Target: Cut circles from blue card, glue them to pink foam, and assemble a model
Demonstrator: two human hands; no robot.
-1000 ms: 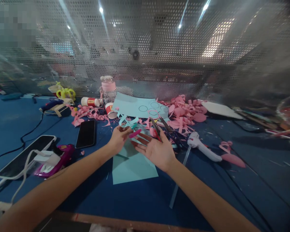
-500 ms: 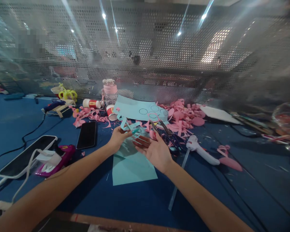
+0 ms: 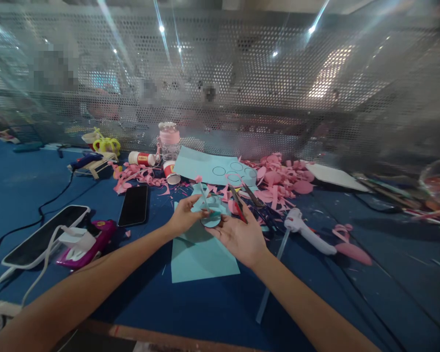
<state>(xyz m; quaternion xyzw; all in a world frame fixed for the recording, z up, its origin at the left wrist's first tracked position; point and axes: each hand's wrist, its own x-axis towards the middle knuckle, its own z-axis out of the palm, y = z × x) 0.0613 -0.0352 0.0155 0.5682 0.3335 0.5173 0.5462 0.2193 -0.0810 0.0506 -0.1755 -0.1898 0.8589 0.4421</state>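
Observation:
My left hand is closed in a pinch on a curled piece of cut light-blue paper with a rounded part. My right hand is turned palm up, its fingers stretched under the piece and touching it, thumb held apart. Beside that thumb lie dark scissors with spread blades; a red part shows at the thumb, and whether the hand touches them I cannot tell. Under both hands is a light-blue sheet. Behind them, another light-blue sheet has several circles drawn on it.
Pink paper scraps lie behind and right. A white glue gun with a clear stick is right of my hand. Leftward are a black phone, a white-rimmed phone, a purple object, paper cups and a bottle.
The light-blue piece has come down and right, onto my right fingers. My right hand has moved slightly, and more of the red part shows by its thumb.

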